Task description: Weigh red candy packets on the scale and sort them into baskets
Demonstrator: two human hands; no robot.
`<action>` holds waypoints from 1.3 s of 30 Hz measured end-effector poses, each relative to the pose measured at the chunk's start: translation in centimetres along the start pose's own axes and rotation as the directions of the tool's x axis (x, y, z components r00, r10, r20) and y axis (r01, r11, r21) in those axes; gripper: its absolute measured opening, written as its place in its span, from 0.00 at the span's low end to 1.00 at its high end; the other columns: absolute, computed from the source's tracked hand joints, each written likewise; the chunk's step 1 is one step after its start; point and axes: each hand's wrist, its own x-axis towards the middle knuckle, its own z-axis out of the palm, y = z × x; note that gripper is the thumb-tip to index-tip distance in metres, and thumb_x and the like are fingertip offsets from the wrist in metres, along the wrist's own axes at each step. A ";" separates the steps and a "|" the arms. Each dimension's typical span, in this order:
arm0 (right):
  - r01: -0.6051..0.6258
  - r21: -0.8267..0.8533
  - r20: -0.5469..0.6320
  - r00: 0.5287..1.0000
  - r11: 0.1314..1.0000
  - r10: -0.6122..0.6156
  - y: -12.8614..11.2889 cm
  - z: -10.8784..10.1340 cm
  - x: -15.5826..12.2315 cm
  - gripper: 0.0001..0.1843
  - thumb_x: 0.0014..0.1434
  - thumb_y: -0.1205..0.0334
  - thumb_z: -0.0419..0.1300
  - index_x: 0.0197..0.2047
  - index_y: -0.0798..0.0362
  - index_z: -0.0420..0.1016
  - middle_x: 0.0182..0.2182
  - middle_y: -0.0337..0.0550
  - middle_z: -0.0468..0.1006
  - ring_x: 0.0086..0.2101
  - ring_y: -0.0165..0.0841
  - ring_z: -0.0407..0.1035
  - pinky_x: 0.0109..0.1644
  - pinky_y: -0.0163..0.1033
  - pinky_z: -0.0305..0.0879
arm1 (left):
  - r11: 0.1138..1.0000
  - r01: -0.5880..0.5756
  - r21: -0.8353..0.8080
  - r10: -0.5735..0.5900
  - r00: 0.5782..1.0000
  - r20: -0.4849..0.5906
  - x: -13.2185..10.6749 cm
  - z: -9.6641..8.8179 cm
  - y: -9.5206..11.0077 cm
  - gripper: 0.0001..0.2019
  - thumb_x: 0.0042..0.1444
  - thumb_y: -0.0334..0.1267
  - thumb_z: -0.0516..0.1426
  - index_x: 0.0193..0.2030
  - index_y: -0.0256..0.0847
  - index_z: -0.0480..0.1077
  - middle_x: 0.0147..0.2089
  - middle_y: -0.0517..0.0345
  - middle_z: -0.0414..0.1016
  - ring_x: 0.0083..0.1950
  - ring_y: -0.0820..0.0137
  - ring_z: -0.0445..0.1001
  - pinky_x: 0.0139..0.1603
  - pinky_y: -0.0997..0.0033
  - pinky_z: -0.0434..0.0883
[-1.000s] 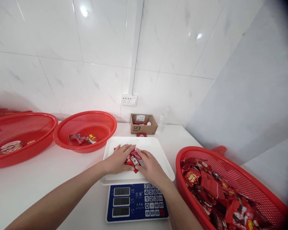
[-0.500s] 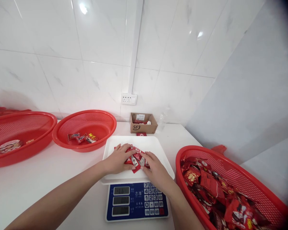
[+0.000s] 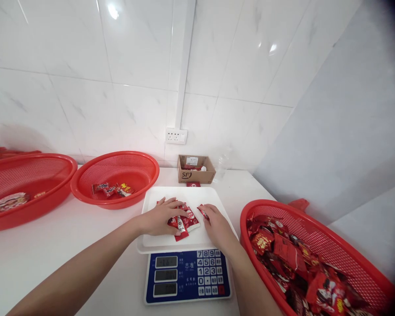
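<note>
A small heap of red snack packets point(image 3: 184, 221) lies on the white weighing tray point(image 3: 164, 241) of a blue electronic scale point(image 3: 187, 276). My left hand point(image 3: 159, 217) rests palm down on the left part of the heap, fingers spread flat over the packets. My right hand point(image 3: 217, 226) lies flat on the tray to the right, its fingertips touching a single red packet point(image 3: 202, 211) that sits apart from the heap.
A large red basket point(image 3: 319, 254) full of red packets stands at the right. A red basket point(image 3: 115, 177) with a few packets and another red basket point(image 3: 26, 188) stand at the left. A small cardboard box point(image 3: 195, 174) and a clear bottle point(image 3: 222, 169) sit by the tiled wall.
My right hand has slid to the right, drawing one packet away from the heap. The left hand stays on the heap, which has spread a little.
</note>
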 end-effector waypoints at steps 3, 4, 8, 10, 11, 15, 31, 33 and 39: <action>0.069 0.109 0.032 0.997 0.992 -0.073 -0.6 0.2 0.5 0.25 0.54 0.76 0.46 0.52 0.54 0.70 0.52 0.49 0.71 0.52 0.35 0.65 0.59 0.44 0.58 | 0.999 -0.037 0.005 0.037 0.999 0.021 -0.1 -0.1 0.0 0.26 0.49 0.46 0.61 0.57 0.61 0.63 0.68 0.59 0.53 0.70 0.52 0.42 0.65 0.40 0.40; 0.092 0.144 0.044 0.994 0.985 -0.099 -0.8 0.3 0.6 0.25 0.53 0.76 0.47 0.52 0.53 0.70 0.52 0.47 0.71 0.53 0.34 0.65 0.60 0.44 0.58 | 0.999 -0.045 0.005 0.045 0.999 0.024 -0.2 -0.1 0.0 0.27 0.49 0.46 0.62 0.57 0.61 0.63 0.68 0.59 0.52 0.70 0.52 0.40 0.65 0.40 0.40; 0.131 0.215 0.044 0.989 0.968 -0.143 -1.0 0.5 0.7 0.25 0.54 0.74 0.47 0.53 0.51 0.69 0.54 0.45 0.70 0.54 0.33 0.63 0.61 0.46 0.56 | 0.999 -0.032 -0.015 0.032 0.999 -0.017 -0.8 0.1 -0.1 0.35 0.51 0.54 0.58 0.64 0.55 0.53 0.70 0.54 0.45 0.71 0.55 0.35 0.66 0.44 0.39; 0.123 0.206 0.029 0.991 0.971 -0.132 -0.8 0.6 0.5 0.23 0.56 0.71 0.48 0.53 0.52 0.69 0.55 0.47 0.69 0.55 0.34 0.62 0.61 0.46 0.55 | 0.999 0.035 -0.012 -0.036 0.998 -0.055 -1.2 0.3 -0.1 0.36 0.55 0.56 0.54 0.67 0.50 0.46 0.71 0.49 0.43 0.71 0.56 0.34 0.67 0.46 0.40; 0.118 0.201 0.028 0.992 0.972 -0.126 -0.8 0.6 0.4 0.22 0.57 0.69 0.49 0.53 0.52 0.69 0.55 0.47 0.69 0.56 0.35 0.61 0.62 0.47 0.55 | 0.997 0.079 -0.003 -0.079 0.994 -0.069 -1.4 0.4 -0.1 0.36 0.56 0.56 0.52 0.68 0.48 0.45 0.71 0.48 0.42 0.71 0.57 0.34 0.66 0.46 0.41; 0.104 0.185 0.063 0.991 0.977 -0.117 -0.8 0.6 0.0 0.21 0.58 0.63 0.52 0.55 0.53 0.68 0.57 0.50 0.67 0.57 0.36 0.60 0.63 0.47 0.53 | 0.987 0.157 0.032 -0.156 0.987 -0.049 -1.9 0.8 0.0 0.37 0.57 0.56 0.50 0.68 0.45 0.41 0.71 0.47 0.40 0.71 0.56 0.33 0.66 0.46 0.41; 0.068 0.164 0.101 0.991 0.984 -0.085 -1.1 0.7 -0.4 0.24 0.57 0.62 0.54 0.57 0.53 0.67 0.59 0.49 0.63 0.59 0.37 0.57 0.64 0.46 0.50 | 0.995 0.071 -0.068 -0.072 0.997 -0.013 -0.9 0.5 -0.5 0.44 0.49 0.54 0.60 0.68 0.47 0.43 0.71 0.47 0.44 0.71 0.55 0.37 0.66 0.50 0.48; 0.069 0.163 0.100 0.991 0.984 -0.086 -1.2 0.6 -0.5 0.24 0.57 0.63 0.54 0.57 0.53 0.67 0.58 0.49 0.64 0.58 0.36 0.58 0.64 0.45 0.51 | 0.994 0.071 -0.083 -0.072 0.997 -0.007 -0.9 0.3 -0.4 0.45 0.48 0.53 0.61 0.68 0.47 0.43 0.71 0.47 0.44 0.71 0.56 0.37 0.66 0.50 0.49; 0.035 0.141 0.073 0.996 0.989 -0.046 -1.6 0.5 -0.6 0.22 0.56 0.64 0.55 0.54 0.54 0.69 0.54 0.50 0.65 0.56 0.37 0.60 0.62 0.44 0.53 | 0.995 0.070 -0.072 -0.071 0.997 -0.022 -0.8 0.5 -0.8 0.45 0.48 0.52 0.61 0.68 0.47 0.43 0.71 0.46 0.41 0.71 0.57 0.36 0.66 0.50 0.47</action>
